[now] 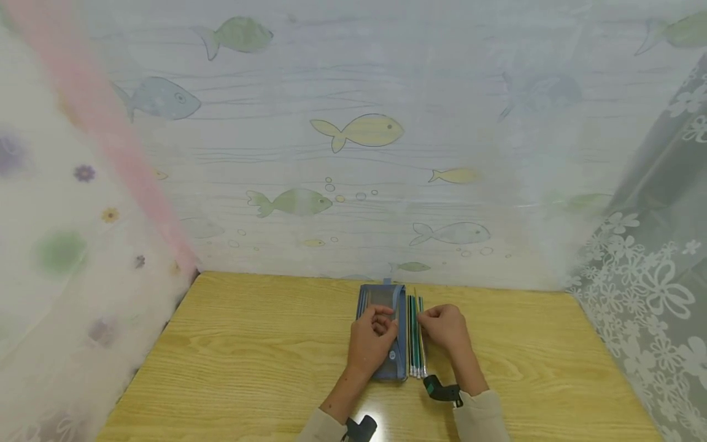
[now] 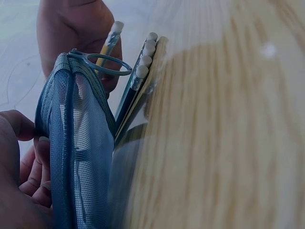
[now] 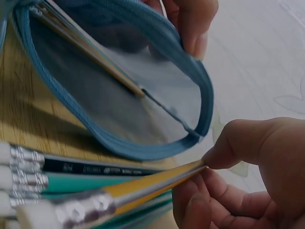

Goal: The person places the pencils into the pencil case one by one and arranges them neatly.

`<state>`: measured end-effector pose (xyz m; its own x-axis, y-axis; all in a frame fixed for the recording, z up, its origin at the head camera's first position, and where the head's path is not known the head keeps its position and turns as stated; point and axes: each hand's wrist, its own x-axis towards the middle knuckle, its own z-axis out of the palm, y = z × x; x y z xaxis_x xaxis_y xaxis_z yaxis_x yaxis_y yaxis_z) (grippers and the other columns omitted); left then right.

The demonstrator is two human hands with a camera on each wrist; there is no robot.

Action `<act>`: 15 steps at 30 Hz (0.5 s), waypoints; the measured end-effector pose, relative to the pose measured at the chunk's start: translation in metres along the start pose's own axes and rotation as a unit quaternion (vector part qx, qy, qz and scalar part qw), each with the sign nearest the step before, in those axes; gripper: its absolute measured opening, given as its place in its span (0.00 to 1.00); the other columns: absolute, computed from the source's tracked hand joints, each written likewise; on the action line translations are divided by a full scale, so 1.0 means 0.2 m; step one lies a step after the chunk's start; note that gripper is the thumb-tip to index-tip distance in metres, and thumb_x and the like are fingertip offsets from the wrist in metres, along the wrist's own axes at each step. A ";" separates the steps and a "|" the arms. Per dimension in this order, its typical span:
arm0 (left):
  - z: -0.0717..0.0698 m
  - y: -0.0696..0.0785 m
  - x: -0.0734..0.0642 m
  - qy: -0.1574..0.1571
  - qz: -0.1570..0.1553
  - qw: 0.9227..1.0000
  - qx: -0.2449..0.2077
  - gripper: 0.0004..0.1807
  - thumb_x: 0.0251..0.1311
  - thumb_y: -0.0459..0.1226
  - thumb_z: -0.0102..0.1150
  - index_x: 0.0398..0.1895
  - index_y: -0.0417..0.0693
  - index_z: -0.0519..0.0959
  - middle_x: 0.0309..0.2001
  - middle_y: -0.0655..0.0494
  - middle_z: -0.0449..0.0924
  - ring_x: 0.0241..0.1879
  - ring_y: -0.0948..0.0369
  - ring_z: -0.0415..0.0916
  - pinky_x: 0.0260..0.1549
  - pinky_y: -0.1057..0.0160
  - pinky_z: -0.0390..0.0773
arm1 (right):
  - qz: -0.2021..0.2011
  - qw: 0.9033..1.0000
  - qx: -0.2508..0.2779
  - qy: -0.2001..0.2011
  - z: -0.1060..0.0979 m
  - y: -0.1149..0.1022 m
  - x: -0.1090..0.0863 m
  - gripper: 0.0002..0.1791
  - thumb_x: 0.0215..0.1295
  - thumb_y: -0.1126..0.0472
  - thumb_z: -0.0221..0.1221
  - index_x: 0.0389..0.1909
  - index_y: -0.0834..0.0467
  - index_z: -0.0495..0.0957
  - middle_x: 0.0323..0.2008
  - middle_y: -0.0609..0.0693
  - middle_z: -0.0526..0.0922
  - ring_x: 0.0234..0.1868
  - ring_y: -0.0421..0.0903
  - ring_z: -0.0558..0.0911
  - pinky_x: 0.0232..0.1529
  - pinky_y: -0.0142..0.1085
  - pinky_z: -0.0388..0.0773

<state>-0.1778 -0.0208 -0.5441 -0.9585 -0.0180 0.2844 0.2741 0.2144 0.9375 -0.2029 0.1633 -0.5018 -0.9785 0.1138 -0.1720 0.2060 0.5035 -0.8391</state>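
Observation:
A blue mesh pencil case [image 1: 389,371] lies upright in front of me, its zipped mouth spread wide in the right wrist view. My left hand [image 1: 369,344] pinches the far rim [image 3: 195,71] of that mouth between thumb and fingers. Inside the case lie slim pencils [image 3: 112,76]. My right hand [image 1: 450,330] pinches a yellow pencil [image 3: 157,183] near its far end, with its white eraser end toward me. Under and beside it, several green and black pencils [image 1: 413,344] lie side by side, eraser ends near me, just right of the case.
The wood-grain table [image 1: 248,350] extends to both sides. Behind it hangs a fish-print curtain [image 1: 287,239], with flower-patterned sheets at left and right. A ring-shaped zipper pull [image 2: 112,71] sticks out from the case's near end.

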 end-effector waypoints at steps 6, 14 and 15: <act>0.00 0.01 0.00 0.001 0.001 1.000 0.001 0.10 0.67 0.33 0.70 0.49 0.44 0.84 0.30 0.58 0.84 0.24 0.68 0.77 0.25 0.68 0.78 | 0.001 0.999 0.050 -0.021 0.04 -0.02 0.00 0.11 0.68 0.64 0.61 0.37 0.69 0.87 0.25 0.54 0.84 0.27 0.46 0.83 0.30 0.38 0.82; 0.00 0.03 0.00 0.000 -0.007 1.000 -0.001 0.09 0.67 0.32 0.69 0.48 0.44 0.84 0.30 0.56 0.84 0.24 0.66 0.77 0.25 0.70 0.76 | 0.001 0.998 0.059 -0.019 0.08 -0.03 0.00 0.10 0.68 0.64 0.63 0.36 0.69 0.87 0.25 0.54 0.85 0.26 0.45 0.83 0.30 0.39 0.84; 0.00 0.03 0.00 0.000 -0.007 1.000 -0.001 0.09 0.67 0.32 0.69 0.48 0.44 0.84 0.29 0.56 0.84 0.23 0.66 0.77 0.25 0.70 0.76 | 0.001 0.998 0.064 -0.019 0.09 -0.03 0.00 0.10 0.69 0.64 0.63 0.35 0.69 0.87 0.25 0.55 0.85 0.26 0.45 0.83 0.30 0.39 0.84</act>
<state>-0.1759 -0.0193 -0.5386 -0.9622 -0.0201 0.2714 0.2612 0.2120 0.9417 -0.2041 0.1453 -0.5051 -0.9782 0.0813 -0.1910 0.2075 0.3895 -0.8973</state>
